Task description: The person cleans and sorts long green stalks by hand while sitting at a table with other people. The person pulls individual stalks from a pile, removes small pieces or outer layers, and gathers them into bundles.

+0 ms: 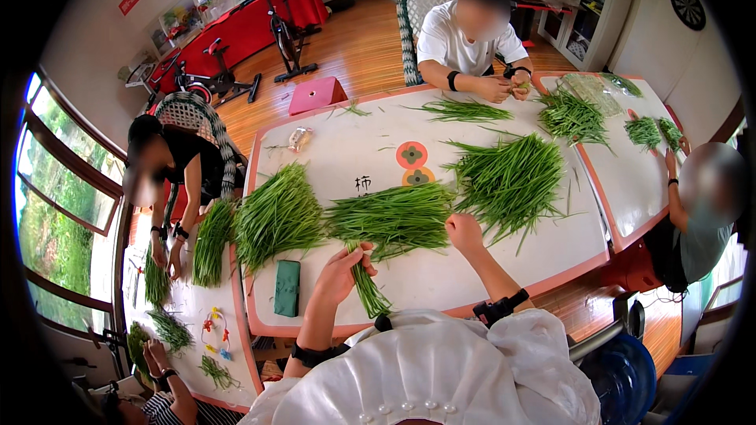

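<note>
My left hand (pixel 343 270) grips a small bunch of long green stalks (pixel 368 290) that points down toward my lap. My right hand (pixel 464 230) rests on the right end of a wide pile of green stalks (pixel 391 219) lying across the white table (pixel 441 271) in front of me. A larger fan of stalks (pixel 510 179) lies just beyond my right hand. Another thick pile of stalks (pixel 276 216) lies to the left of my left hand.
A dark green folded cloth (pixel 287 287) lies near the table's front left edge. Three other people sit around the joined tables, each handling green stalks: one across (pixel 471 35), one at left (pixel 169 165), one at right (pixel 697 212). Exercise bikes stand behind.
</note>
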A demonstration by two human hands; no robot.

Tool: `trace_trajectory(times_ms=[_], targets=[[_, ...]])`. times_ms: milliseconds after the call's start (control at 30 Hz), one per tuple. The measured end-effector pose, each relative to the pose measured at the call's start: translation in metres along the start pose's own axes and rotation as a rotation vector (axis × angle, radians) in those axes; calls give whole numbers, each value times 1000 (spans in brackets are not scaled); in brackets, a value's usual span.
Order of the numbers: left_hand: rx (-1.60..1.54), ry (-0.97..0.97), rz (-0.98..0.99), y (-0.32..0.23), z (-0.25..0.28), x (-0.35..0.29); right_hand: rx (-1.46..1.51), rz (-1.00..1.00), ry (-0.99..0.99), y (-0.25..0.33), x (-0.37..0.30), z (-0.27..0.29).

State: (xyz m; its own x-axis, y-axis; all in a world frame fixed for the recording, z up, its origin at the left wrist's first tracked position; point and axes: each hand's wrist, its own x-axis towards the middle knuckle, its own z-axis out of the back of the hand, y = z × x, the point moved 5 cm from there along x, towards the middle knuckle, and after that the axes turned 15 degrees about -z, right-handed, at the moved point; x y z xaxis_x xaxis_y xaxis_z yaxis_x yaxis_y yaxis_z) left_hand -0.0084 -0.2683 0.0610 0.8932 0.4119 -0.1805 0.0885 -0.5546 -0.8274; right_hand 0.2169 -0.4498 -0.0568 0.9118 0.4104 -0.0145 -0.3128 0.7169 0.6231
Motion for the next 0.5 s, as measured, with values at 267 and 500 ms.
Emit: trace_trajectory(times_ms=[267,500], targets=[[-12,6,3,10,7,-1,667,-336,611,25,-30,58],[22,48,11,10,-6,9,379,-226,407,19,-47,90]])
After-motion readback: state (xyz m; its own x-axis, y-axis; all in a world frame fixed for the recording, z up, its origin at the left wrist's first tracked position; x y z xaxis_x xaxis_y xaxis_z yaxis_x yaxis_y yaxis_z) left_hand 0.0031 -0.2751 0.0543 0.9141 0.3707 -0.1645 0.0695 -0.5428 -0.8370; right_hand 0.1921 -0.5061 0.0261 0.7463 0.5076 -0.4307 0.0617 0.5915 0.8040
